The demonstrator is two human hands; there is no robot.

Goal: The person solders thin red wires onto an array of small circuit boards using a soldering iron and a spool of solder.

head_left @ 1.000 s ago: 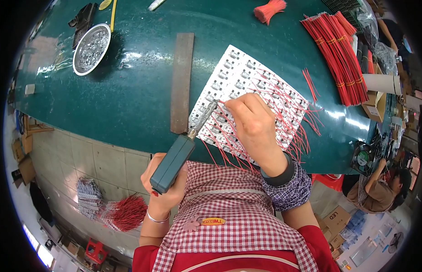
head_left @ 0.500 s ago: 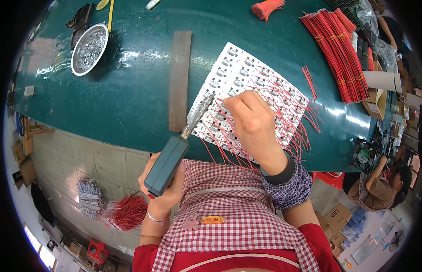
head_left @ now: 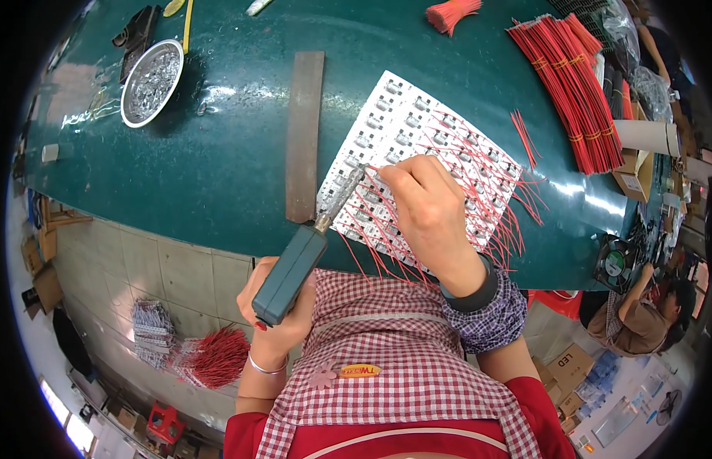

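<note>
Seen from above, looking down over a dark green table (head_left: 218, 176). At far left, a round metal bowl (head_left: 151, 81) of silvery bits, well apart from both hands. Nearer the middle, a long flat grey-brown bar (head_left: 304, 134) lying lengthwise just left of a white circuit panel (head_left: 417, 145). Below the table edge, left hand (head_left: 283, 310) clenched around the teal handle of a soldering iron (head_left: 291, 274), metal shaft slanting up and right, tip touching the panel's left part just beside the right fingertips (head_left: 386, 174). Right hand (head_left: 429, 218) resting over the panel's lower middle, fingers pinched together; too small to tell what, if anything, sits between them. Thin red wires (head_left: 516, 206) fanning from the panel toward the right. Panel's centre hidden under the right hand. Further right, bundled red wire lengths (head_left: 570, 84), partly cut off by the frame's curved edge.
</note>
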